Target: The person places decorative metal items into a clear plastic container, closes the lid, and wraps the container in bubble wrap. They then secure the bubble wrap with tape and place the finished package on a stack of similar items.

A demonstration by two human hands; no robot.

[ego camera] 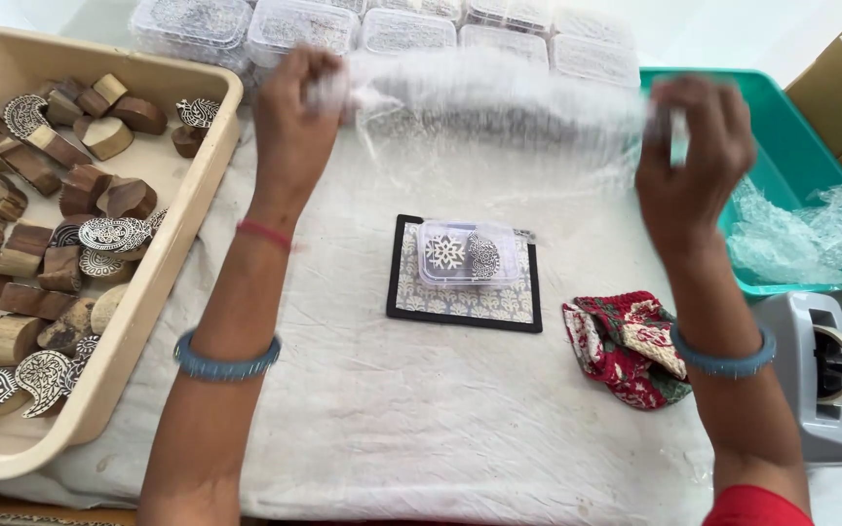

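I hold the bubble wrap (499, 107) taut, left hand (289, 117) and right hand (694, 146) each in a closed grip on one end, spread above the clear box (467, 253) to span it.

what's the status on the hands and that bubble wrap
Left hand and right hand each gripping an end of the bubble wrap sheet, stretched above table. Small clear box on patterned card below. Nothing between them.

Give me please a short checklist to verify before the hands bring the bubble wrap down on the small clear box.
1. Left hand grips the bubble wrap: ok.
2. Right hand grips the other end: ok.
3. Wrap stretched flat between the hands: ok.
4. Clear box lid shut: cannot tell.
5. Box sits centred on the patterned card: not ok, it lies toward the far edge.
6. Red cloth pouch apart from the card: ok.
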